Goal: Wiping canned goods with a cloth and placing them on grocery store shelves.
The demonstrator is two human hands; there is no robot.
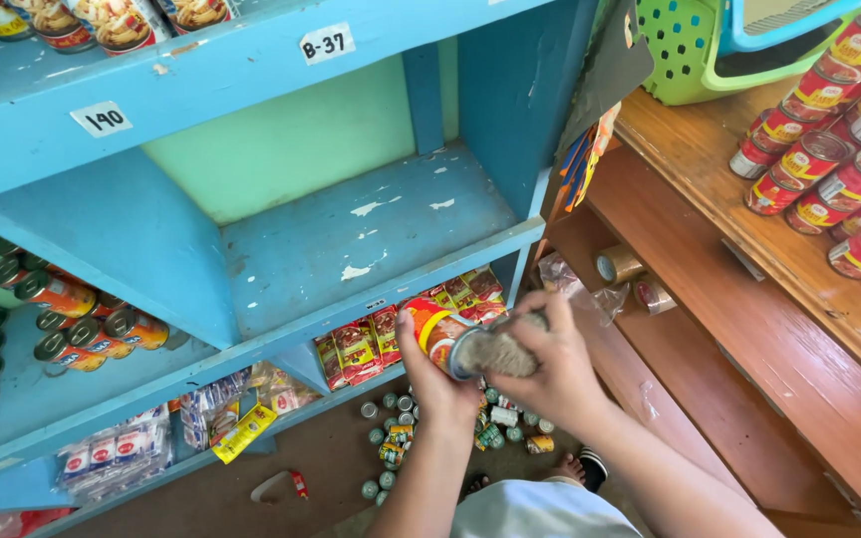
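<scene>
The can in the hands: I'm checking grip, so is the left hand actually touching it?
Touching. The head view shows the left hand wrapped around the side of the can, fingers flat against its label, no gap visible.

We hold a round metal can [445, 339] between both hands, before a bare wooden shelf compartment [371, 224]; stacked cans [829, 149] lie right, small tins [401, 423] on the floor below.

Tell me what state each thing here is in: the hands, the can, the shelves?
Left hand: gripping the can.
Right hand: pressing a cloth on the can's end.
Can: held sideways.
Middle blue shelf: bare, paint chipped.
Floor cans: standing upright.
</scene>
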